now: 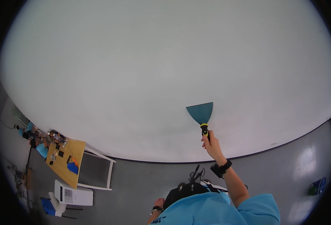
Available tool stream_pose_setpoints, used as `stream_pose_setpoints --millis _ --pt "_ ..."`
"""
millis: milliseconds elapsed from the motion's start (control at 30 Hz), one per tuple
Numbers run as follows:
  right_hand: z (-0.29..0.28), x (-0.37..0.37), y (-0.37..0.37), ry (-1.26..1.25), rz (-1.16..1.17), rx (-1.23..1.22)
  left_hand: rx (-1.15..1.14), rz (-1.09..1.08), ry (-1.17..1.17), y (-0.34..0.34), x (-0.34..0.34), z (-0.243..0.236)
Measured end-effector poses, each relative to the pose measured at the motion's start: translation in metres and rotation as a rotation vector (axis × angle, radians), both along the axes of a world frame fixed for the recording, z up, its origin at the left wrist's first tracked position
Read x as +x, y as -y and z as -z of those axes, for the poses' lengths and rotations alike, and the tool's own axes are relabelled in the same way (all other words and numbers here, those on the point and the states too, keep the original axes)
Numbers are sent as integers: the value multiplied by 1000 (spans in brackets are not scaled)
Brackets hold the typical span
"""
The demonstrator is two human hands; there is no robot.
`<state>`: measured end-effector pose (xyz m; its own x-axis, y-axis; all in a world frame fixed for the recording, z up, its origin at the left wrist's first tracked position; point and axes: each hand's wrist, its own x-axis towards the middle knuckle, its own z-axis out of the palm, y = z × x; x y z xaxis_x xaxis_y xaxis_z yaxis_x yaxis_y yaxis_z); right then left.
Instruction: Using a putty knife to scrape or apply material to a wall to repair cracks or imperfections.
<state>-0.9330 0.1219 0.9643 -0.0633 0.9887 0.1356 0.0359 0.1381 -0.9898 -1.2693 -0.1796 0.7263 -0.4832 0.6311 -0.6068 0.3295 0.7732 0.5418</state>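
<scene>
My right hand is closed round the black and yellow handle of a wide putty knife. Its grey-green blade flares upward, with the broad edge toward the large white wall. Whether the blade touches the wall I cannot tell. A black band with a small box sits on my right wrist. Low down beside my body is my left hand, its fingers mostly hidden behind a black pouch with dark cables.
On the left, a wooden table with white legs carries tools and a blue cloth. A white portable appliance and a chair stand below it. A bucket sits on the grey floor at right. Other people are far left.
</scene>
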Motion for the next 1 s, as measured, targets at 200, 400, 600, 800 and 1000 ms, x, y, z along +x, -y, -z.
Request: stream_pose_setpoints --millis 200,400,600,800,1000 --pt "37 0 -6 129 22 8 31 -115 45 -7 16 -21" --pt "27 -13 -3 229 96 122 66 -67 29 13 10 11" --pt "24 -27 -5 229 108 158 80 -45 12 8 11 14" --pt "21 -27 -4 210 75 114 13 -150 107 6 23 0" --pt "6 -44 -5 117 10 127 27 -107 57 11 22 10"
